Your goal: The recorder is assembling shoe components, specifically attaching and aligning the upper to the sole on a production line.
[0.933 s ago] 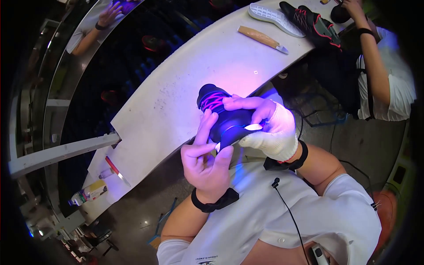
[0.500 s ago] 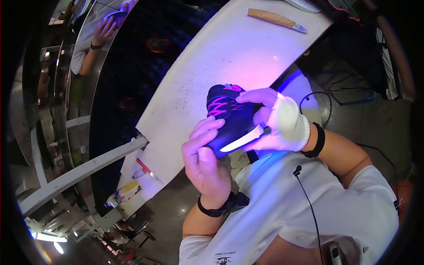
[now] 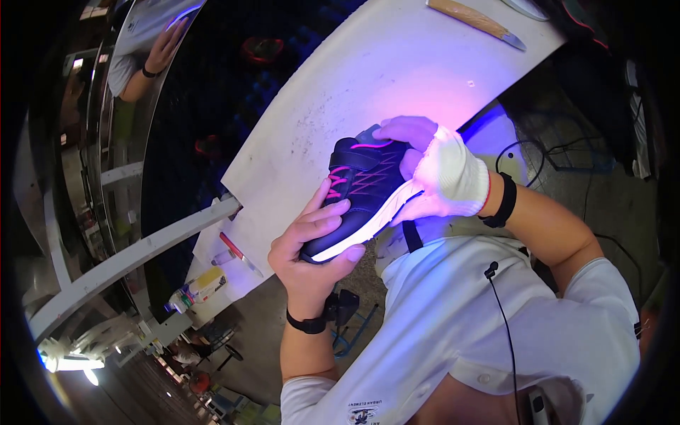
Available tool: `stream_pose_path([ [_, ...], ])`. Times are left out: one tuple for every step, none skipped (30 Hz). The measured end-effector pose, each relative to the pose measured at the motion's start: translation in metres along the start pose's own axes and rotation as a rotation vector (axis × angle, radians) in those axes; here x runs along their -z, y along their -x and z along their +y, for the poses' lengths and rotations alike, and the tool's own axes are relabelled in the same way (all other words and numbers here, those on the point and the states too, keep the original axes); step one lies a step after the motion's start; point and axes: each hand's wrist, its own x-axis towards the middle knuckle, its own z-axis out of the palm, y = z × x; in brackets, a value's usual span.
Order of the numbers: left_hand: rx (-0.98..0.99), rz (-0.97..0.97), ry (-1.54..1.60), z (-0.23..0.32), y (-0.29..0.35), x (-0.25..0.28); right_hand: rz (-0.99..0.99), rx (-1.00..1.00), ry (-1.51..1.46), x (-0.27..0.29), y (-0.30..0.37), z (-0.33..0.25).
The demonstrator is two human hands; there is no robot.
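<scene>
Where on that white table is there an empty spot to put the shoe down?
The white table is mostly bare: a wide open patch runs from the shoe up to the wooden-handled knife at the far end. It gets crowded near the red-handled tool and small bottle at the table's near corner. Both the left hand and right hand hold the shoe.

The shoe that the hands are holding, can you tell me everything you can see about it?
The shoe is a dark sneaker with bright pink laces and stitching, a strap across the top and a white sole along its side. It is held in the air over the edge of a white table, tilted, toe down toward the person. The bare left hand cups the toe end, and the right hand, in a white fingerless glove, grips the heel end. Violet light falls on it.
</scene>
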Motion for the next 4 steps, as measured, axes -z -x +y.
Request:
stream_pose_path([
  [0.046, -0.023, 0.030, -0.003, 0.003, 0.005, -0.030, 0.038, -0.022, -0.006, 0.004, 0.006],
  [0.092, -0.045, 0.060, -0.004, 0.004, 0.009, -0.060, 0.076, -0.046, -0.014, 0.006, 0.011],
  [0.202, -0.095, -0.047, 0.001, 0.006, 0.014, 0.014, 0.106, -0.100, -0.026, 0.010, 0.013],
  [0.319, -0.148, -0.151, 0.016, 0.006, 0.018, -0.052, 0.092, -0.093, -0.032, 0.014, 0.011],
])
